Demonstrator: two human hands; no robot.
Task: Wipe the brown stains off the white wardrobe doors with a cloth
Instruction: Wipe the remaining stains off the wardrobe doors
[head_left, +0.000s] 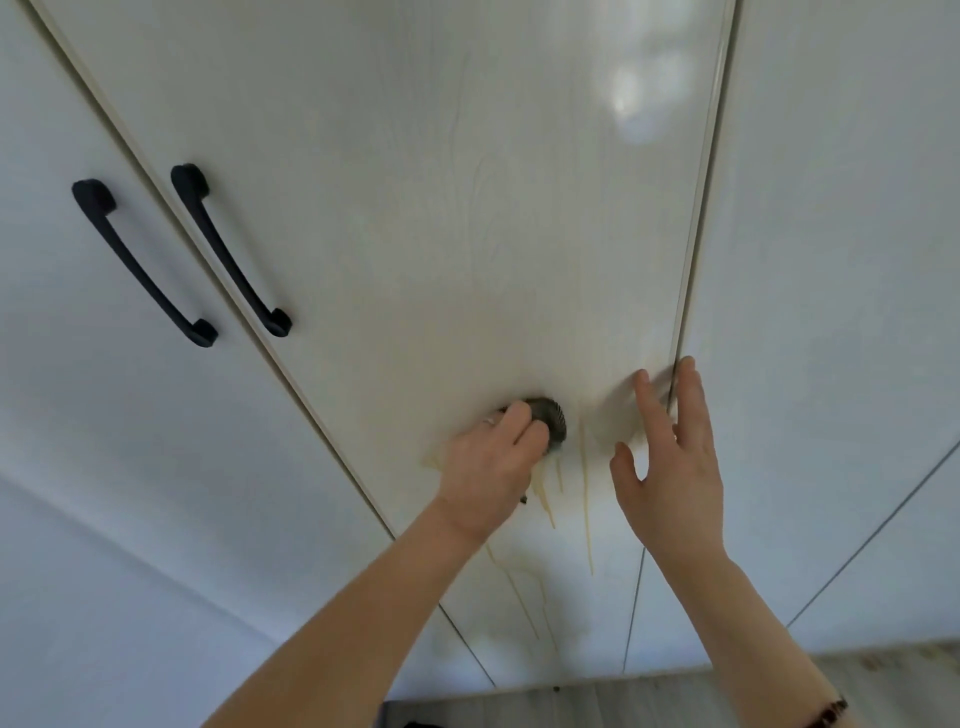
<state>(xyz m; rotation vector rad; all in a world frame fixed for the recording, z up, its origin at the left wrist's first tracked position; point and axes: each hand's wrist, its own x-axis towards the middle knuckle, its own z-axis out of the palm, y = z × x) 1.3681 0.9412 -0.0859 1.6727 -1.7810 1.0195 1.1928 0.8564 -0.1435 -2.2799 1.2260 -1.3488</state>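
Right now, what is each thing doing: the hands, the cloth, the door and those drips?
Door: shut, stained low down.
Stains: pale brown drips running down, not yet wiped off.
Cloth: dark, bunched, pressed on the door.
Left hand: grips the cloth.
Right hand: open, fingers spread, by the door's right edge.
Handles: black, untouched.

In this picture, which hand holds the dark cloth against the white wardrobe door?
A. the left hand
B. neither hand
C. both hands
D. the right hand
A: the left hand grips the dark cloth against the middle door, while the right hand has its fingers spread and holds nothing.
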